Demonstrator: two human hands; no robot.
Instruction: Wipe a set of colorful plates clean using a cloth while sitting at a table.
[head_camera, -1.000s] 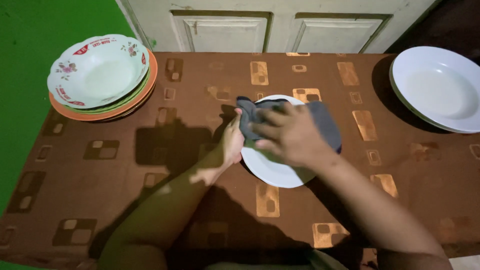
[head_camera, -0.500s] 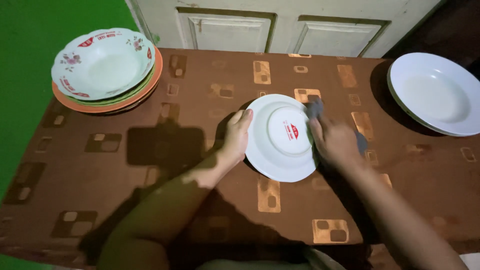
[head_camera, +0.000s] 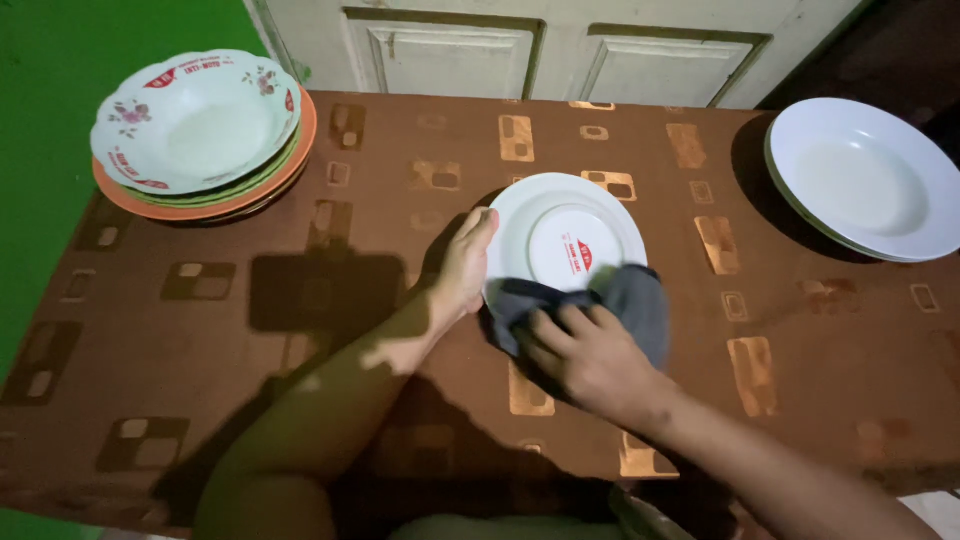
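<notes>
The right hand has its fingers curled down onto a grey cloth, pressing it against the near edge of the white plate, roughly at the plate's 5 o'clock. The left hand sits at the plate's 9 o'clock, fingers closed around the rim to steady it. The plate is upside down, its foot ring and a small red mark facing up, and it lies mid-table right in front of the person.

Judging from this, wiping works best if the left hand keeps the rim pinned so the plate doesn't skate on the tablecloth, while the cloth goes round the rim in one sweep instead of dabbing. Probably worth bunching the cloth less, too, so more of it touches the plate.

The table wears a brown cloth with orange and dark square patterns. At 10 o'clock there's a stack of bowls, a flowered white one on top of green and orange ones. At 2 o'clock sits a plain white deep plate, well apart. Behind the table is a pale panelled door, and a bright green wall on the left. The lighting is dim, with hard shadows.
</notes>
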